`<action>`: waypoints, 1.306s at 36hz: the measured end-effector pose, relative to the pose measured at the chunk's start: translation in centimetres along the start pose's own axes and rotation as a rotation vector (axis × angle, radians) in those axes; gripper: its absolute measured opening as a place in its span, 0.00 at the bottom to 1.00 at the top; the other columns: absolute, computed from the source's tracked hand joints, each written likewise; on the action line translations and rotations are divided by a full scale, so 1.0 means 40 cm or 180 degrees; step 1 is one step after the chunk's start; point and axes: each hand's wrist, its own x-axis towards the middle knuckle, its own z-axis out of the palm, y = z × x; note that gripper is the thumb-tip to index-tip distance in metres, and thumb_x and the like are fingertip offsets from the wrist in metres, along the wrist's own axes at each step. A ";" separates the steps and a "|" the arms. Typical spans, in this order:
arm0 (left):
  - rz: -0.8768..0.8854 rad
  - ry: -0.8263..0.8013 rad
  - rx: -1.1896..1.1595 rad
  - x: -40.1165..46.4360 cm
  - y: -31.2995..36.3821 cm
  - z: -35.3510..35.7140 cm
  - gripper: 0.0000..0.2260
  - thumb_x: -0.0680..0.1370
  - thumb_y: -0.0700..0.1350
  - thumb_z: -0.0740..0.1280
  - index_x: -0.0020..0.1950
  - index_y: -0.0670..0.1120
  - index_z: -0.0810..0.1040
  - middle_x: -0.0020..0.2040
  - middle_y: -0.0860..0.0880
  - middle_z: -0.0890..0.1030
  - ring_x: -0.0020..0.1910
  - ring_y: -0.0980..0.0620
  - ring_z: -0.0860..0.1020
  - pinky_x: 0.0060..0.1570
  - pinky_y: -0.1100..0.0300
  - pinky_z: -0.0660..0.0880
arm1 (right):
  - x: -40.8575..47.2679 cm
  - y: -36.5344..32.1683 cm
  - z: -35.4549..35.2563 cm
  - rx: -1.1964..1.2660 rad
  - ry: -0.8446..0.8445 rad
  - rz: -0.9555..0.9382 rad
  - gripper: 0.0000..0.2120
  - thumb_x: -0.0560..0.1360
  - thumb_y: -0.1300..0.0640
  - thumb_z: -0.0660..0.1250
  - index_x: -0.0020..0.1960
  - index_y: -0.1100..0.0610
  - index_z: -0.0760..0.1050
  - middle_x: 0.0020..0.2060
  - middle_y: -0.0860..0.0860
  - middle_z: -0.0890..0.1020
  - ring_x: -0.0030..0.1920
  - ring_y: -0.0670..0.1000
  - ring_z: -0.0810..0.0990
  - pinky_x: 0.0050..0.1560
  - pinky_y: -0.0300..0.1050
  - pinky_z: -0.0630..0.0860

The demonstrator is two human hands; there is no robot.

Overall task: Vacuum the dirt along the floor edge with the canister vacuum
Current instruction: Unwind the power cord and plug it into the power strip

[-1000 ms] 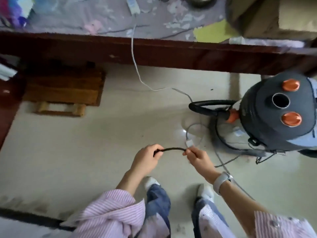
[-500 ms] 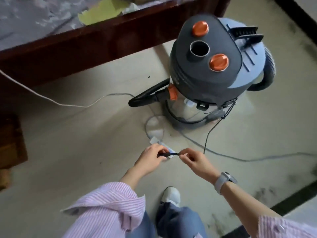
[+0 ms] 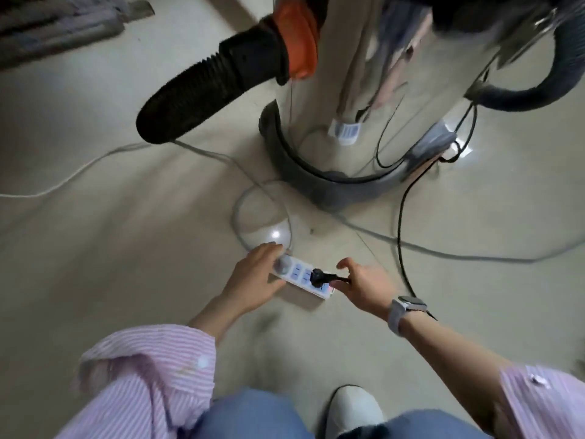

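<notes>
The canister vacuum [image 3: 354,90] stands close in front of me, a shiny steel drum on a grey base, its black ribbed hose [image 3: 202,90] leaving an orange collar to the left. On the floor lies a white power strip [image 3: 300,275]. My left hand [image 3: 254,277] holds its left end down. My right hand [image 3: 364,286] pinches the black cord just behind the black plug [image 3: 316,276], which sits in a socket of the strip. The black cord [image 3: 400,217] runs back to the vacuum.
White and grey cables [image 3: 95,166] trail across the beige floor on both sides. Dark furniture [image 3: 57,23] lies at the top left. My white shoe [image 3: 354,410] stands near the bottom edge, and dirt smudges the floor below the strip.
I have bent down close to the floor. The power strip now lies on the floor under my left hand, and the black plug that I held in the air sits in the strip.
</notes>
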 end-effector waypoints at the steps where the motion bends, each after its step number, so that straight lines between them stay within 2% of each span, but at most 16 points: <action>1: 0.0091 0.0027 0.0136 0.011 -0.025 0.019 0.28 0.72 0.49 0.70 0.70 0.42 0.69 0.71 0.46 0.70 0.70 0.51 0.65 0.65 0.55 0.67 | 0.017 0.006 0.020 -0.0046 0.0048 -0.0052 0.18 0.79 0.44 0.59 0.66 0.50 0.69 0.53 0.52 0.82 0.54 0.56 0.79 0.40 0.43 0.66; 4: 0.0335 0.0036 0.0499 0.040 -0.090 0.089 0.29 0.68 0.45 0.75 0.67 0.38 0.73 0.67 0.40 0.74 0.66 0.42 0.73 0.59 0.48 0.74 | 0.059 0.021 0.085 -0.0183 0.0309 -0.0116 0.13 0.79 0.43 0.58 0.59 0.45 0.76 0.48 0.51 0.84 0.49 0.56 0.80 0.37 0.44 0.68; 7: 0.0414 0.0013 0.0707 0.053 -0.118 0.139 0.29 0.66 0.42 0.77 0.64 0.36 0.74 0.63 0.40 0.77 0.61 0.41 0.77 0.49 0.46 0.79 | 0.084 0.026 0.123 -0.0243 0.0499 -0.0114 0.13 0.79 0.46 0.57 0.57 0.45 0.78 0.47 0.51 0.84 0.47 0.56 0.80 0.36 0.44 0.69; 10: 0.0448 0.0080 0.0809 0.057 -0.132 0.164 0.29 0.71 0.42 0.73 0.70 0.37 0.69 0.68 0.41 0.73 0.64 0.40 0.74 0.55 0.47 0.76 | 0.097 0.024 0.124 -0.0357 0.0614 -0.0167 0.13 0.80 0.50 0.56 0.56 0.47 0.78 0.47 0.51 0.83 0.46 0.56 0.80 0.34 0.43 0.64; 14: 0.0359 -0.0052 0.0958 0.054 -0.134 0.158 0.30 0.75 0.43 0.67 0.75 0.41 0.62 0.73 0.43 0.67 0.71 0.42 0.67 0.64 0.46 0.69 | 0.103 0.020 0.114 -0.0799 0.0529 -0.0353 0.13 0.80 0.50 0.54 0.53 0.49 0.77 0.47 0.51 0.82 0.46 0.57 0.79 0.35 0.44 0.65; 16: 0.0385 -0.0051 0.1080 0.051 -0.137 0.157 0.30 0.73 0.43 0.69 0.74 0.41 0.64 0.70 0.43 0.71 0.69 0.42 0.70 0.63 0.45 0.70 | 0.106 0.018 0.112 -0.1039 0.0521 -0.0485 0.13 0.81 0.50 0.53 0.52 0.51 0.76 0.46 0.50 0.82 0.45 0.57 0.79 0.36 0.45 0.67; 19: 0.0468 0.0017 0.1165 0.045 -0.145 0.160 0.32 0.68 0.42 0.74 0.71 0.41 0.69 0.64 0.42 0.77 0.63 0.42 0.76 0.59 0.45 0.73 | 0.109 0.011 0.105 -0.1215 0.0509 -0.0604 0.14 0.81 0.51 0.52 0.54 0.51 0.76 0.48 0.50 0.81 0.45 0.58 0.79 0.36 0.44 0.67; 23: 0.0565 0.0087 0.1211 0.045 -0.154 0.161 0.35 0.63 0.39 0.76 0.69 0.40 0.71 0.60 0.42 0.79 0.59 0.42 0.78 0.55 0.46 0.76 | 0.107 0.001 0.094 -0.1467 0.0433 -0.0597 0.14 0.81 0.52 0.53 0.54 0.52 0.76 0.48 0.51 0.82 0.43 0.59 0.78 0.37 0.44 0.65; 26: 0.0603 0.0128 0.1170 0.042 -0.154 0.166 0.35 0.63 0.37 0.76 0.69 0.39 0.71 0.60 0.41 0.79 0.59 0.40 0.78 0.55 0.46 0.76 | 0.099 -0.023 0.090 -0.1828 0.0357 -0.0601 0.11 0.80 0.57 0.55 0.51 0.55 0.76 0.44 0.53 0.82 0.36 0.59 0.71 0.31 0.44 0.60; 29: 0.0587 0.0143 0.1008 0.040 -0.155 0.171 0.34 0.65 0.34 0.73 0.70 0.38 0.69 0.63 0.39 0.77 0.61 0.38 0.77 0.57 0.45 0.75 | 0.096 -0.057 0.089 -0.2087 0.0268 -0.0666 0.10 0.79 0.60 0.56 0.48 0.57 0.76 0.42 0.53 0.82 0.33 0.58 0.69 0.26 0.43 0.54; 34: 0.0574 0.0058 0.0877 0.040 -0.159 0.168 0.32 0.71 0.35 0.68 0.74 0.40 0.63 0.69 0.40 0.72 0.69 0.39 0.70 0.66 0.48 0.67 | 0.109 -0.097 0.084 -0.1836 0.0325 -0.0685 0.07 0.80 0.58 0.56 0.51 0.58 0.72 0.44 0.54 0.81 0.35 0.59 0.69 0.26 0.44 0.54; 36: 0.0569 0.0004 0.0856 0.039 -0.160 0.166 0.31 0.74 0.37 0.66 0.76 0.41 0.60 0.72 0.41 0.68 0.71 0.41 0.66 0.69 0.50 0.64 | 0.113 -0.105 0.099 -0.1609 0.0338 -0.0662 0.08 0.81 0.57 0.56 0.53 0.58 0.71 0.46 0.55 0.81 0.37 0.59 0.73 0.28 0.45 0.57; 38: 0.0608 0.0014 0.0903 0.038 -0.163 0.162 0.32 0.72 0.36 0.68 0.75 0.41 0.62 0.70 0.41 0.70 0.69 0.40 0.69 0.67 0.49 0.67 | 0.115 -0.105 0.122 -0.1351 0.0338 -0.0561 0.08 0.81 0.56 0.55 0.55 0.58 0.70 0.49 0.55 0.80 0.42 0.59 0.77 0.34 0.45 0.62; 42: 0.0658 0.0056 0.0892 0.036 -0.167 0.160 0.35 0.65 0.35 0.72 0.72 0.40 0.67 0.65 0.40 0.76 0.62 0.39 0.76 0.59 0.47 0.74 | 0.111 -0.082 0.156 -0.0764 0.0430 -0.0343 0.11 0.81 0.52 0.55 0.56 0.57 0.71 0.52 0.54 0.80 0.47 0.60 0.79 0.39 0.46 0.67; 45: 0.0707 0.0067 0.0875 0.037 -0.166 0.154 0.35 0.63 0.33 0.73 0.69 0.39 0.70 0.62 0.40 0.78 0.59 0.39 0.78 0.56 0.47 0.76 | 0.101 -0.074 0.167 -0.0646 0.0529 -0.0366 0.12 0.81 0.50 0.56 0.55 0.57 0.71 0.52 0.53 0.80 0.48 0.60 0.79 0.39 0.46 0.66; 47: 0.0710 0.0055 0.0864 0.039 -0.169 0.153 0.31 0.65 0.32 0.70 0.68 0.39 0.71 0.61 0.40 0.79 0.59 0.38 0.78 0.55 0.46 0.76 | 0.091 -0.084 0.176 -0.0697 0.0528 -0.0465 0.12 0.81 0.50 0.55 0.55 0.57 0.71 0.51 0.53 0.80 0.48 0.60 0.79 0.38 0.45 0.63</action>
